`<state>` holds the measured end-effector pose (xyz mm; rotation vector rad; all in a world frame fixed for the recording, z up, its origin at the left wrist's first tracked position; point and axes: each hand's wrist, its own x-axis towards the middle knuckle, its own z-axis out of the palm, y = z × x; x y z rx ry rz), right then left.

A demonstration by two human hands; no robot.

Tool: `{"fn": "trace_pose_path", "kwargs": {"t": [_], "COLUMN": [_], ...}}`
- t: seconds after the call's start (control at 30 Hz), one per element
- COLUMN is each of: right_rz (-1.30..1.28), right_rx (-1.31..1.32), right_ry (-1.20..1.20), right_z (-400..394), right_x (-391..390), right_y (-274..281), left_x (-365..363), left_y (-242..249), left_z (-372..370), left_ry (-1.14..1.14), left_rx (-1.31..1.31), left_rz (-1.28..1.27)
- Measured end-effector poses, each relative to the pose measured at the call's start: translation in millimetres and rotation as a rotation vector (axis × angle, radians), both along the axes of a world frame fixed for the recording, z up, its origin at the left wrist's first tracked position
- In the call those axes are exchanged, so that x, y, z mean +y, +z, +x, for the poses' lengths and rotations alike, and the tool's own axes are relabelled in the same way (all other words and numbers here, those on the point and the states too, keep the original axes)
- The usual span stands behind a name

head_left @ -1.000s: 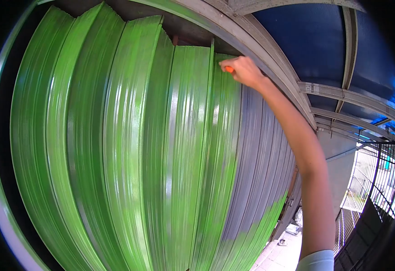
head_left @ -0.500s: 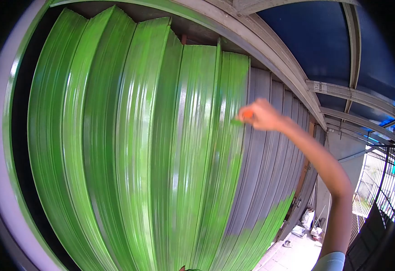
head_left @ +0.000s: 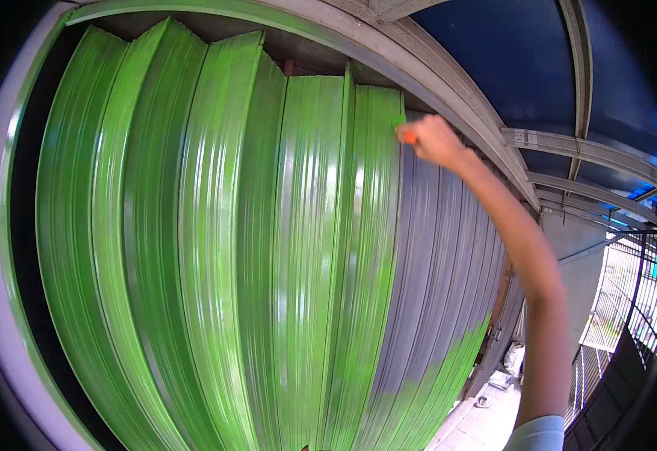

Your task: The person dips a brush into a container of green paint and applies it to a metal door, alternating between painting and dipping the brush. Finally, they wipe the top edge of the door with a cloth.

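My right hand point(head_left: 436, 141) is raised near the top of a folding metal shutter, closed around a paintbrush point(head_left: 409, 137) with an orange handle. The green-wetted bristles are at the edge of a panel, close to the line where green meets grey. Glossy, streaky green paint covers the left panels point(head_left: 215, 225). Farther right, the panels point(head_left: 426, 248) are grey above and green along their lower part. My left hand is not visible; only a tiny dark sliver, too small to identify, shows at the bottom edge.
Above the shutter runs a curved metal beam point(head_left: 463, 75). Blue roofing point(head_left: 508, 60) on a metal frame is at upper right. Beyond my arm stand a barred gate point(head_left: 606, 301) and a pale wall point(head_left: 569, 233). Bags point(head_left: 501, 379) lie on the light floor.
My right hand has moved the paintbrush upward along the panel edge, and the bristles have swung from pointing down to pointing up. The view has shifted slightly.
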<state>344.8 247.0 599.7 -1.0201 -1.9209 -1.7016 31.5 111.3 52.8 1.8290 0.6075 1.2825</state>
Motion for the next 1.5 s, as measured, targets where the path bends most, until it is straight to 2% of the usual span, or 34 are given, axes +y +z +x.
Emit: {"fn": "trace_pose_path", "kwargs": {"t": [0.07,0.17,0.27,0.3,0.4,0.5,0.6,0.73,0.83,0.93,0.97,1.0,1.03,1.1,1.2,1.33,1.5], "right_rz": [-0.146,-0.09,0.143,0.14,-0.056,-0.116,0.118,-0.177,-0.083,-0.056,-0.097,-0.114,-0.199,-0.539,-0.762,-0.524,0.053], "right_rx": [0.007,0.038,0.026,-0.014,-0.012,0.141,0.091,0.002,0.125,0.075,0.041,-0.07,-0.061,-0.054,0.094,0.167,0.167], "right_ry": [-0.125,0.163,0.237,0.224,-0.027,0.173,0.07,0.022,0.187,0.106,0.022,0.034,0.061,0.015,0.189,0.137,0.197], "right_z": [-14.6,-4.5,3.2,4.0,0.3,-12.9,-11.7,-19.8,-25.9,-4.3,-5.9,-9.4,-11.7,-18.7,-28.3,-15.3,-5.9], "right_x": [-17.0,-26.1,-11.1,-5.6,-7.7,-29.9,-16.2,-18.6,-31.2,-16.5,-14.7,-15.7,-17.3,-31.3,-48.3,-35.0,-17.8], "right_y": [-28.6,-21.7,4.9,8.4,6.7,14.3,26.2,18.4,14.6,18.8,5.7,-10.3,-28.9,-53.9,-74.9,-39.4,4.9], "left_x": [1.6,0.5,-1.2,-2.1,-3.9,-2.5,0.3,1.7,-1.1,-5.6,-7.5,-9.0,-9.4,-11.7,-18.3,-22.9,-24.2], "left_y": [-3.4,-4.2,-3.0,-3.1,-5.2,-3.4,-1.8,-4.9,-2.7,2.7,1.6,-0.2,-1.7,-6.0,-6.1,-2.8,-1.9], "left_z": [-2.8,-4.8,-3.0,-2.6,0.2,1.1,4.0,4.8,4.5,5.6,4.2,3.7,3.1,0.3,-0.7,-1.8,0.9], "left_ry": [0.009,-0.002,-0.004,-0.001,-0.006,-0.014,-0.025,-0.015,-0.029,-0.018,-0.017,-0.017,-0.014,-0.007,-0.006,-0.006,0.012], "left_rx": [0.008,0.023,0.026,0.025,0.016,0.019,0.026,0.008,0.017,0.04,0.034,0.025,0.014,0.01,0.024,0.014,0.009], "left_rz": [0.01,0.008,-0.005,0.003,0.002,0.0,0.009,0.028,0.002,0.038,0.029,0.022,0.017,0.012,0.006,0.018,0.011]}}
